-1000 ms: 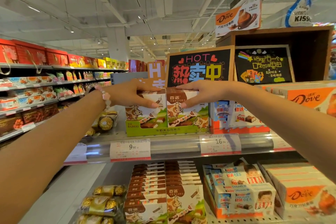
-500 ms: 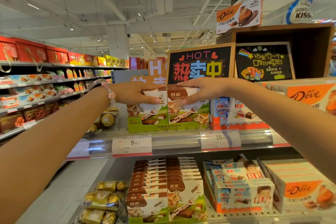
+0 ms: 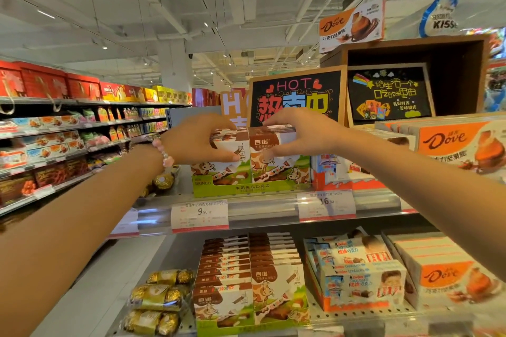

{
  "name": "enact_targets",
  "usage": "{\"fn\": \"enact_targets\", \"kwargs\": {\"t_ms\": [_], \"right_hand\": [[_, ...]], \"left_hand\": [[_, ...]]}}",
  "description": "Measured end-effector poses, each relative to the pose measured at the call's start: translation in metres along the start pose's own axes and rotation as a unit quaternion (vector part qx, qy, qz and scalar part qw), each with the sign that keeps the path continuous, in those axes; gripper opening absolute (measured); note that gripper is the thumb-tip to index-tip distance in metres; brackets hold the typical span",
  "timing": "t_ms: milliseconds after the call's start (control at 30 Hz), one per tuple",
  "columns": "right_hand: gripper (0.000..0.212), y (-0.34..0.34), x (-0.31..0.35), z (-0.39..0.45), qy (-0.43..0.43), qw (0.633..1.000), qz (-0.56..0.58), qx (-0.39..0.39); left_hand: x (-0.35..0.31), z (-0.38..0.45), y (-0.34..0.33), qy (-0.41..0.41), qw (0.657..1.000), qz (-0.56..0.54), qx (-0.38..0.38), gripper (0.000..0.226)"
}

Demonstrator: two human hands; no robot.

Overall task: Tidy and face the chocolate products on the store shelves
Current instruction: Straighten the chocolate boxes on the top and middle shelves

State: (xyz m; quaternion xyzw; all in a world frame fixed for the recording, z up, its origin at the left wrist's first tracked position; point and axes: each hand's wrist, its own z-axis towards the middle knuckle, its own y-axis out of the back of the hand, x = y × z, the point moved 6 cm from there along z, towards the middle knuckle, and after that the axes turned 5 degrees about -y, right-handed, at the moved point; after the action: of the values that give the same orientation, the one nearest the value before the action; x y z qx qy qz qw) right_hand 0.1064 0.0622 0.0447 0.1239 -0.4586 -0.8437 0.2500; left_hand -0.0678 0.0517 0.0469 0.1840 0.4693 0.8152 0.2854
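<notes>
On the upper shelf (image 3: pixel 262 209) stands a green display tray (image 3: pixel 246 189) with two rows of brown-and-white cow-print chocolate boxes. My left hand (image 3: pixel 195 139) grips the left row of boxes (image 3: pixel 219 169), fingers over the top, thumb on the front. My right hand (image 3: pixel 299 133) clasps the right row of boxes (image 3: pixel 279 169) the same way. Both rows stand upright, faces forward.
Kinder boxes (image 3: pixel 336 169) and orange Dove boxes (image 3: pixel 460 145) sit right of the tray. Below are more cow-print boxes (image 3: pixel 252 282), gold-wrapped chocolates (image 3: pixel 158 301), Kinder (image 3: pixel 361 276) and Dove (image 3: pixel 443 273). Black sign boards (image 3: pixel 295 98) stand behind. An aisle with stocked shelves runs along the left.
Both hands have shifted from lying flat on the box fronts to reaching over the tops of the two rows. The view has tilted slightly.
</notes>
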Motion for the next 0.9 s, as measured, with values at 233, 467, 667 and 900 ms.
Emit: {"fn": "enact_targets", "kwargs": {"t_ms": [233,467,667,900], "right_hand": [[0.051,0.003,0.006,-0.011,0.030,0.996,-0.002,-0.082],[0.056,0.001,0.006,-0.024,0.036,0.995,0.003,-0.092],[0.044,-0.005,0.030,-0.056,0.123,0.982,0.008,-0.140],[0.021,-0.033,0.051,-0.096,0.217,0.965,0.021,-0.147]], "left_hand": [[-0.021,-0.004,-0.002,-0.055,0.993,0.095,-0.050,0.042],[-0.022,-0.013,0.001,-0.060,0.991,0.079,-0.085,0.042],[-0.040,-0.039,-0.007,-0.107,0.976,0.127,-0.139,0.049],[-0.058,-0.075,-0.031,-0.145,0.966,0.129,-0.169,0.033]]}}
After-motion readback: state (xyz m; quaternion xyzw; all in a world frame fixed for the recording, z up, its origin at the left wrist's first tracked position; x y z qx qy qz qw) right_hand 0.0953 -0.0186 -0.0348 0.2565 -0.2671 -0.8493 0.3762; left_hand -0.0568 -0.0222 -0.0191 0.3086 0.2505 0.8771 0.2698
